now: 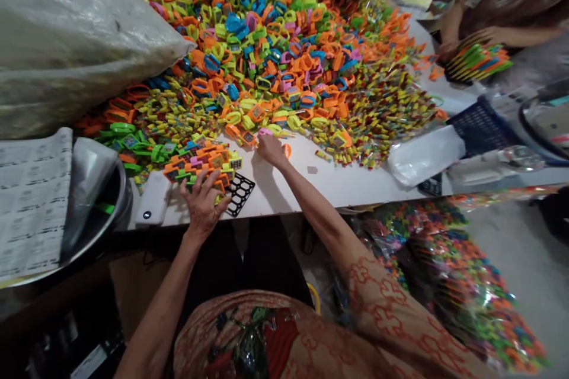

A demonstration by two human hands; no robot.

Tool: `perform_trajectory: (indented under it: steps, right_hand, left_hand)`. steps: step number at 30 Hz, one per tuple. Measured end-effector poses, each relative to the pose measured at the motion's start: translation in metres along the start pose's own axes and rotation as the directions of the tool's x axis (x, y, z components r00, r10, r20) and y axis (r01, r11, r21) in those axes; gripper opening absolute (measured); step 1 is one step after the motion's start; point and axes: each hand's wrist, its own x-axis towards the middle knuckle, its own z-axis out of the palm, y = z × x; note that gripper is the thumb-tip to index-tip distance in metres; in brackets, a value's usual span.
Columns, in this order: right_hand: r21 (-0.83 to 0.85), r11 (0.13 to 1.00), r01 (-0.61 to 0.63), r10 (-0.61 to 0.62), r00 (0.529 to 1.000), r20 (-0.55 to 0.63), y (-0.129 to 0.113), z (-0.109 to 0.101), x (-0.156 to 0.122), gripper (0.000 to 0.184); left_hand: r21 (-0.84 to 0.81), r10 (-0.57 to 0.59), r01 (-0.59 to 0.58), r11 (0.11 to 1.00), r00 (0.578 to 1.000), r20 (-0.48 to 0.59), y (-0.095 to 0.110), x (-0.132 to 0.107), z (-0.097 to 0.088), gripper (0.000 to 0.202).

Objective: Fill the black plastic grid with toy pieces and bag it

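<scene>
Her left hand [202, 201] lies palm-down, fingers spread on a stack of toy watches [202, 164] on a black grid tray [240, 192], lying crosswise. The right hand [271, 148], arm outstretched, pinches into the loose pile [275, 41] on the counter [338, 180].

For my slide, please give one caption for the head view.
Left hand rests on stacked toy watches; right hand reaches the colourful pile.

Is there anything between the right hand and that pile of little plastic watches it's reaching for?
Nothing visible. The right hand already touches the near edge of the pile of plastic watches, with only bare white table around it. The left hand rests apart on the stacked watches on the black grid tray.
</scene>
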Motion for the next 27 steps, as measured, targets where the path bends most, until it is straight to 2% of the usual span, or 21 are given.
perform_trajectory:
  steps: [2,3,4,6,8,9,11,13,16,19,24,27]
  right_hand:
    - [0.210,0.978,-0.019,0.023,1.000,-0.017,0.012,0.006,-0.019,0.018]
    - [0.360,0.933,-0.016,0.025,1.000,-0.019,0.018,0.010,-0.032,0.012]
    - [0.520,0.854,-0.009,0.013,1.000,-0.005,0.022,0.014,-0.047,0.009]
    - [0.777,0.629,-0.020,-0.060,0.995,0.074,0.022,0.024,-0.079,0.014]
    - [0.893,0.442,-0.085,-0.159,0.972,0.171,0.011,0.036,-0.105,0.018]
    - [0.915,0.383,-0.125,-0.190,0.959,0.210,0.003,0.042,-0.115,0.018]
    - [0.932,0.319,-0.175,-0.208,0.946,0.249,-0.014,0.054,-0.125,0.017]
    - [0.934,0.328,-0.143,-0.216,0.951,0.222,-0.027,0.062,-0.126,0.016]
    - [0.889,0.459,0.002,-0.265,0.955,0.134,-0.035,0.067,-0.120,0.015]
    - [0.822,0.554,0.133,-0.348,0.934,0.084,-0.034,0.065,-0.115,0.013]
    - [0.733,0.654,0.186,-0.388,0.915,0.114,-0.032,0.057,-0.111,0.018]
    - [0.601,0.732,0.322,-0.461,0.883,0.087,-0.037,0.057,-0.116,0.010]
  left_hand:
    - [-0.012,-0.024,0.025,1.000,1.000,0.019,0.001,0.000,0.000,0.037]
    - [-0.023,-0.047,0.048,0.999,0.998,0.045,0.000,0.000,0.000,0.039]
    - [-0.039,-0.072,0.075,0.996,0.994,0.077,0.000,0.000,0.000,0.041]
    - [-0.080,-0.119,0.131,0.988,0.983,0.140,-0.001,0.000,0.001,0.046]
    - [-0.110,-0.148,0.168,0.980,0.974,0.169,-0.003,0.002,0.002,0.049]
    - [-0.114,-0.155,0.175,0.978,0.973,0.171,-0.003,0.003,0.003,0.050]
    - [-0.109,-0.160,0.179,0.978,0.973,0.166,-0.004,0.004,0.004,0.052]
    - [-0.103,-0.160,0.176,0.979,0.975,0.154,-0.003,0.004,0.005,0.052]
    - [-0.093,-0.133,0.145,0.985,0.983,0.125,-0.002,0.004,0.005,0.050]
    - [-0.080,-0.077,0.083,0.993,0.994,0.077,-0.001,0.003,0.002,0.045]
    - [-0.037,-0.017,0.018,0.999,0.999,0.040,0.002,0.004,-0.001,0.037]
    - [-0.028,-0.034,0.035,0.999,0.999,0.027,0.004,0.003,-0.001,0.034]
